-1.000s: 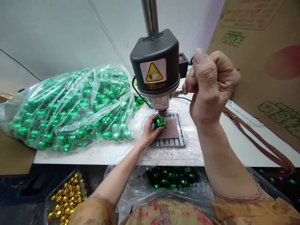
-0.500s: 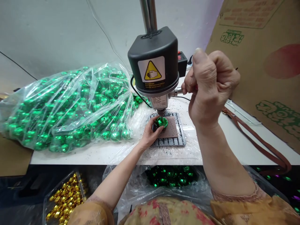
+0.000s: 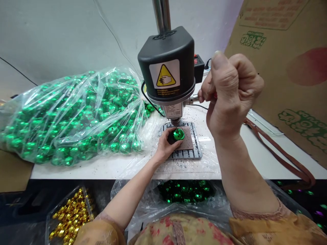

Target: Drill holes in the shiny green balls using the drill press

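Under the chuck of a black bench drill press (image 3: 167,64), a shiny green faceted ball (image 3: 179,134) rests over a brown board on the slotted metal base (image 3: 196,154). My left hand (image 3: 167,144) is closed around the ball's left side, thumb in front and fingers behind. A dark piece, partly hidden, sits between my palm and the ball. My right hand (image 3: 230,92) is raised to the right of the drill head, wrapped around the feed handle (image 3: 194,98). Most of that handle is hidden by the fingers.
A clear plastic bag (image 3: 84,115) of green balls lies on the left of the white table (image 3: 84,170). Below are an open bag of green balls (image 3: 184,192) and a box of gold balls (image 3: 70,217). A brown strap (image 3: 283,156) and a large carton (image 3: 281,68) are at right.
The green ball now shows lower and slightly to the right beneath the chuck, with more of its top visible. My left hand has shifted a little with it; my right hand has barely moved.
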Motion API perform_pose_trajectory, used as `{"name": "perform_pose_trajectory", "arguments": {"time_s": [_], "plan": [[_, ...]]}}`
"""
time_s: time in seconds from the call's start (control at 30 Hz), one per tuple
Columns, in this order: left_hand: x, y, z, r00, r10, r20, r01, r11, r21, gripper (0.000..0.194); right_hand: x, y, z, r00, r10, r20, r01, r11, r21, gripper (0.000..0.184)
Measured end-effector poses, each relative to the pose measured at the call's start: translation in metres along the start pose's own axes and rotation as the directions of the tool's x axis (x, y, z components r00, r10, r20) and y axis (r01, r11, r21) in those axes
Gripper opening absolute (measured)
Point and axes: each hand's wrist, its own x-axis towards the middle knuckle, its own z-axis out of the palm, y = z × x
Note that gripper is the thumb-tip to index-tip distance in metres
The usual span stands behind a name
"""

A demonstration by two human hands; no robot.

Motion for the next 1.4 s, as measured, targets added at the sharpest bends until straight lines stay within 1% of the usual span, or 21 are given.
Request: {"name": "perform_pose_trajectory", "arguments": {"time_s": [0.07, 0.13, 0.23, 0.33, 0.47, 0.6, 0.77, 0.97, 1.1, 1.27, 1.4], "plan": [[0.001, 0.003, -0.002, 1.0, -0.001, 0.017, 0.001, 1.0, -0.015, 0.055, -0.002, 0.0, -0.001, 1.0, -0.002, 0.0, 0.002, 1.0, -0.019, 0.049], [0.001, 0.005, -0.003, 1.0, 0.007, 0.021, -0.006, 1.0, -0.021, 0.054, -0.007, 0.001, -0.001, 0.999, -0.036, -0.027, 0.035, 0.999, -0.032, 0.048], [0.001, 0.007, -0.003, 1.0, 0.026, 0.004, -0.026, 1.0, -0.012, 0.053, -0.016, 0.003, -0.002, 0.994, -0.068, -0.08, 0.063, 0.996, -0.066, 0.052], [0.0, 0.007, -0.002, 0.999, 0.053, 0.002, -0.053, 0.999, 0.0, 0.051, -0.025, 0.006, -0.004, 0.993, -0.079, -0.087, 0.072, 0.995, -0.073, 0.058], [0.0, 0.006, -0.002, 0.998, 0.07, -0.005, -0.07, 0.998, 0.006, 0.053, -0.031, 0.013, -0.007, 0.98, -0.178, -0.094, 0.177, 0.984, -0.021, 0.058], [-0.001, 0.005, -0.002, 0.999, 0.051, -0.003, -0.051, 0.999, -0.007, 0.054, -0.033, 0.016, -0.011, 0.967, -0.25, -0.051, 0.25, 0.968, -0.004, 0.055], [-0.002, 0.007, -0.002, 0.998, 0.063, 0.0, -0.063, 0.998, -0.021, 0.053, -0.035, 0.019, -0.015, 0.966, -0.252, -0.05, 0.252, 0.968, -0.002, 0.057], [-0.001, 0.006, -0.002, 0.997, 0.073, 0.0, -0.073, 0.997, -0.031, 0.051, -0.039, 0.024, -0.018, 0.949, -0.315, -0.033, 0.314, 0.949, -0.02, 0.054], [-0.001, 0.005, -0.002, 0.998, 0.069, -0.01, -0.069, 0.997, -0.022, 0.051, -0.043, 0.027, -0.02, 0.944, -0.325, -0.057, 0.324, 0.946, -0.027, 0.056], [-0.001, 0.006, -0.001, 0.997, 0.07, -0.014, -0.07, 0.997, -0.022, 0.051, -0.047, 0.03, -0.026, 0.926, -0.375, 0.032, 0.376, 0.927, 0.004, 0.05], [-0.001, 0.006, -0.001, 0.998, 0.064, -0.011, -0.064, 0.998, -0.014, 0.051, -0.048, 0.029, -0.029, 0.925, -0.376, 0.055, 0.376, 0.927, 0.011, 0.048]]}}
